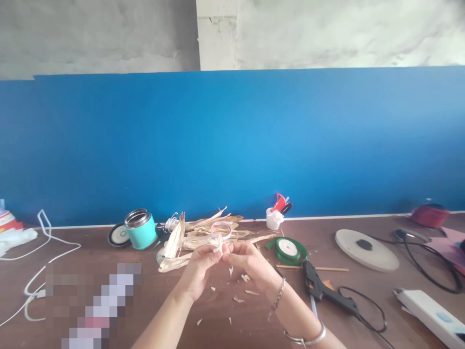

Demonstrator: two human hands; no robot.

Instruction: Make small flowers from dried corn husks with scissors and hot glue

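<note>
My left hand and my right hand meet above the table, fingertips pinched around a small pale husk flower. Its petals stick up over my fingers, while the lower part is hidden by them. Just behind it shows a whitish ring, perhaps a tape roll; whether it touches the flower I cannot tell. Dried corn husks lie in a pile beyond my hands, nearest the left one. Small husk scraps are scattered on the tabletop beneath my wrists.
A turquoise flask stands open at the left. Right of my hands are green ribbon, a glue gun with its cord, a thin stick, a white cup with tools, a round lid and a power strip.
</note>
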